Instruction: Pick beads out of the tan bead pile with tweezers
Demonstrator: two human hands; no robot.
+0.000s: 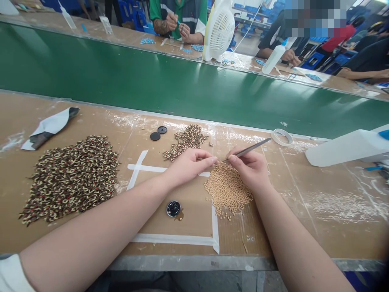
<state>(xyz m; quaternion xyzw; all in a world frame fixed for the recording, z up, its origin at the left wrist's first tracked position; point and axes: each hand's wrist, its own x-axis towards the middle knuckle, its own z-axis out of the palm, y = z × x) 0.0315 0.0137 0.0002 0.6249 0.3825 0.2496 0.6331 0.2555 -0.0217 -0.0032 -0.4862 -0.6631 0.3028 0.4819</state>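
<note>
Dark metal tweezers [254, 147] are held in my right hand [251, 167], pinched between thumb and fingers over a pile of small tan beads [227, 190]. My left hand [196, 164] has thumb and index finger pressed together close to the tweezer tips; whatever they hold is too small to make out. Behind it spreads a small heap of dark-and-cream pieces [190, 138]. A far larger heap of similar pieces with red spots [73, 178] lies left of my forearm. Between my arms sits a small round dish of dark liquid [173, 209], beside a brown spill.
White tape [176, 239] marks a rectangle on the cardboard-covered table. Two black discs [155, 136], a tape roll [282, 137] and a large white bottle [343, 150] lie around. A green conveyor belt [127, 77] runs behind; people work beyond it near a fan [220, 30].
</note>
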